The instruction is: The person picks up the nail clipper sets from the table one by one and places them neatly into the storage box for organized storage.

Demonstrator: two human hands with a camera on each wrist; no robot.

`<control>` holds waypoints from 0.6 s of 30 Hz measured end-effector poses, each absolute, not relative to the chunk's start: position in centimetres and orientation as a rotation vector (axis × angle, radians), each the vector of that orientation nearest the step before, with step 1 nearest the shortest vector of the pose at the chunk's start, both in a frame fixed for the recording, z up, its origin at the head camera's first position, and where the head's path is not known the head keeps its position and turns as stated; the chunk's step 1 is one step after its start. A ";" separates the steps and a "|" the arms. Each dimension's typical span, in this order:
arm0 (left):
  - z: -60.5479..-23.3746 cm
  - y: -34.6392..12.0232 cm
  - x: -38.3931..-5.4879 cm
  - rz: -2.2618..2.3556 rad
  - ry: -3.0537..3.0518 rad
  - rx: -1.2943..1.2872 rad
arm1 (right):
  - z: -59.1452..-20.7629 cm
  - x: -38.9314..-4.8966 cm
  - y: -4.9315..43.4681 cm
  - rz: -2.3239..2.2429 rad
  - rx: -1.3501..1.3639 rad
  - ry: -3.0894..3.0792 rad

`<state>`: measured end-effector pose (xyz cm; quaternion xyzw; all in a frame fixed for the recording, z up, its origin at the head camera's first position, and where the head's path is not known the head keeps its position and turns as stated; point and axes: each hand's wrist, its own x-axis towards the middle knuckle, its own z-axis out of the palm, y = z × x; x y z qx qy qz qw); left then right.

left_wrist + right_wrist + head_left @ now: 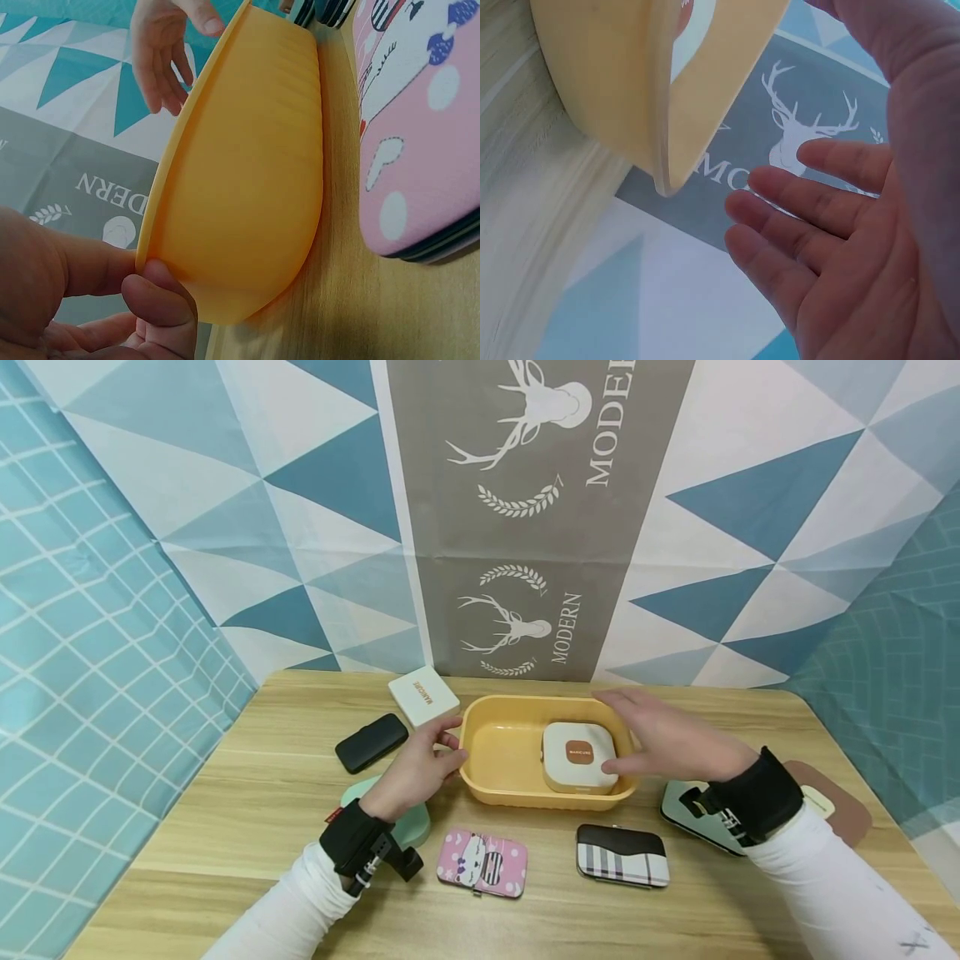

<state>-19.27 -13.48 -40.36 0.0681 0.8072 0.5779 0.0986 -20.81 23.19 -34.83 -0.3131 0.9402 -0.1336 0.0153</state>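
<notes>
A yellow plastic basket [501, 760] stands on the wooden table. Inside it, toward the right end, lies a white rounded manicure case [558, 768] with a brown label. My left hand [423, 768] pinches the basket's left rim between thumb and fingers, as the left wrist view shows close up. At the opposite end, my right hand [675, 739] hovers with its fingers extended and thumb spread over the case. In the right wrist view the fingers [802, 217] are apart from the basket wall [607, 75], with nothing held.
Left of the basket are a white MANICURE box [423, 696], a black case [372, 742] and a mint case [411, 827] partly under my left wrist. In front lie a pink cat case [482, 863] and a plaid case [622, 865]. Green [705, 831] and brown [840, 802] cases sit right.
</notes>
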 end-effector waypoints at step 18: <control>-40.4 -13.6 -19.3 1.715 2.386 0.217 | -34.0 -19.3 25.6 -0.431 -0.848 2.979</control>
